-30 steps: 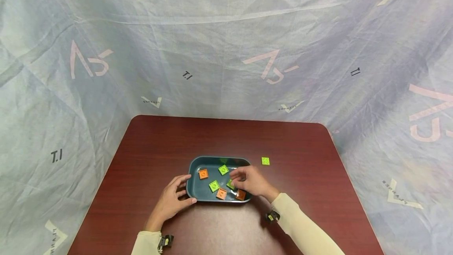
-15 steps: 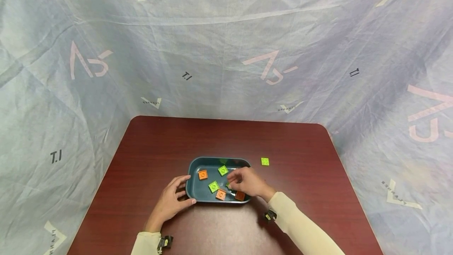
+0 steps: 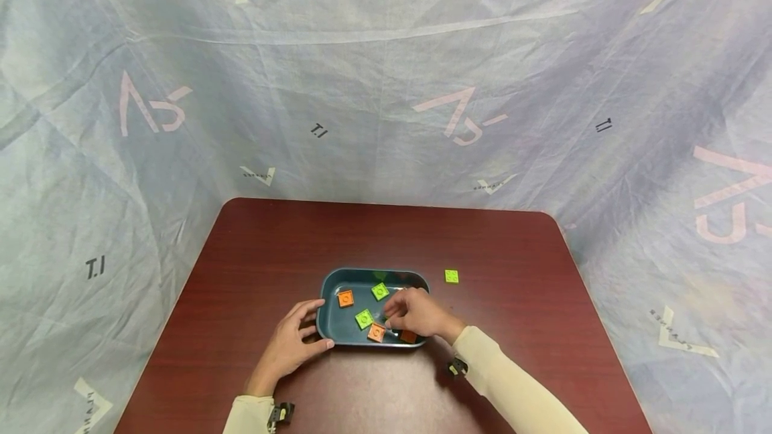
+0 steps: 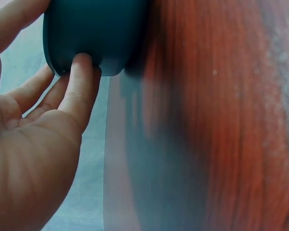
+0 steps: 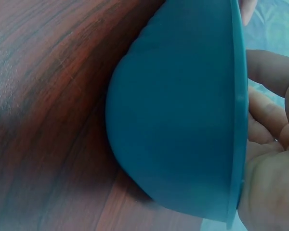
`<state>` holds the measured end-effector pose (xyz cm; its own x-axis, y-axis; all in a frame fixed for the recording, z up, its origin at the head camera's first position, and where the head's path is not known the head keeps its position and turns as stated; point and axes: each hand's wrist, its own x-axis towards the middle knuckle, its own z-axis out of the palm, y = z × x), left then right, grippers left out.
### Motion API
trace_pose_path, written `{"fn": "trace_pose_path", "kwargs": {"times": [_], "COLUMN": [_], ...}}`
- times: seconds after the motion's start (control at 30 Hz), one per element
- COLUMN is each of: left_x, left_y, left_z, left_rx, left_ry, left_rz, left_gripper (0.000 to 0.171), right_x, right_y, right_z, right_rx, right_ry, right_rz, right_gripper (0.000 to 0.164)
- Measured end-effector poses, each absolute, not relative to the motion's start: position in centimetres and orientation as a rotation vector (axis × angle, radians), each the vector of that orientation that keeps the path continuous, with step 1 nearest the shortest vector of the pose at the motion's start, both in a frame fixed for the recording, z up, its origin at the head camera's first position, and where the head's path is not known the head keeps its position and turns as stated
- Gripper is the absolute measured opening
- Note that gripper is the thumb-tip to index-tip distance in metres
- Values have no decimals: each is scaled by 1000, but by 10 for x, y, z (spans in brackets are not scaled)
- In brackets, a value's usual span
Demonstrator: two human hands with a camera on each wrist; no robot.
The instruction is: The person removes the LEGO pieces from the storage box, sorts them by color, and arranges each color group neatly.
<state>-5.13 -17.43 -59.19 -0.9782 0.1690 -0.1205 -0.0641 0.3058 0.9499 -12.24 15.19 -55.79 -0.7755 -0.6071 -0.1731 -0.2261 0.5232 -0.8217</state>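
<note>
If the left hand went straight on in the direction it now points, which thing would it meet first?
The tray: the left hand touches its left end, so going on would probably push against it.

One teal tray (image 3: 340, 328) and one tabletop (image 3: 301, 240) show. Four green toy bricks (image 3: 364, 319) can be counted: two plain in the tray, a sliver of a third by the right hand (image 3: 420, 314), one outside. Orange bricks (image 3: 346, 299) number three, one partly hidden.
</note>
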Motion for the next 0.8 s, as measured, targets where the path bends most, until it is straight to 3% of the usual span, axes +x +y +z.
{"fn": "trace_pose_path", "kwargs": {"times": [0.8], "left_x": [-52], "left_y": [-174], "left_z": [-593], "left_rx": [87], "left_ry": [2373], "left_rz": [1738], "left_gripper": [87], "right_x": [-122], "right_y": [136], "right_z": [-568], "right_rx": [-764], "right_ry": [2320], "right_rz": [-1059], "right_gripper": [26]}}
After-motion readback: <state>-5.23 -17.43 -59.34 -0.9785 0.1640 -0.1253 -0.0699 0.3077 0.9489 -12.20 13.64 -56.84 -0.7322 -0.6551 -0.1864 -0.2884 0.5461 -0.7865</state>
